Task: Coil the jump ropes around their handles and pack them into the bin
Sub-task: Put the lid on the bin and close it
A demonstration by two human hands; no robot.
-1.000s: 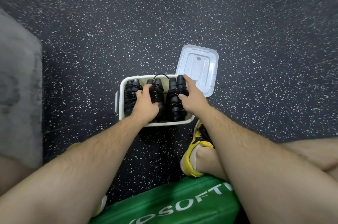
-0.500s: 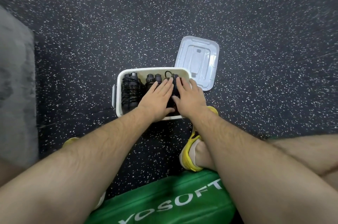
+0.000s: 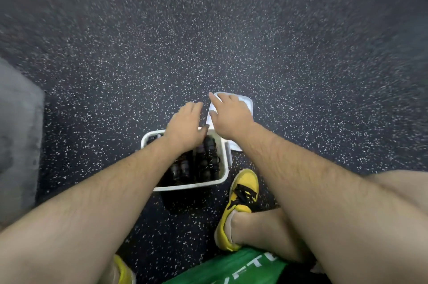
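Note:
The white plastic bin [image 3: 192,187] stands on the floor in front of me, holding several black jump ropes [image 3: 206,161] coiled round their handles. Its white lid [image 3: 246,103] lies on the floor just beyond the bin's far right corner. My left hand [image 3: 185,124] hovers over the bin's far rim with fingers stretched forward, holding nothing. My right hand [image 3: 229,114] lies flat on the lid, covering most of it, thumb at its left edge. My left forearm hides the bin's left half. The picture is blurred by motion.
Dark speckled rubber floor [image 3: 208,40] spreads all around. A grey mat [image 3: 18,133] lies at the left. My yellow shoe [image 3: 243,191] sits right of the bin, and a green pad [image 3: 231,269] is under me.
Both hands have lifted off the coiled ropes and moved forward and right; the right hand now lies on the lid. My head has tipped up, so the bin sits lower in view.

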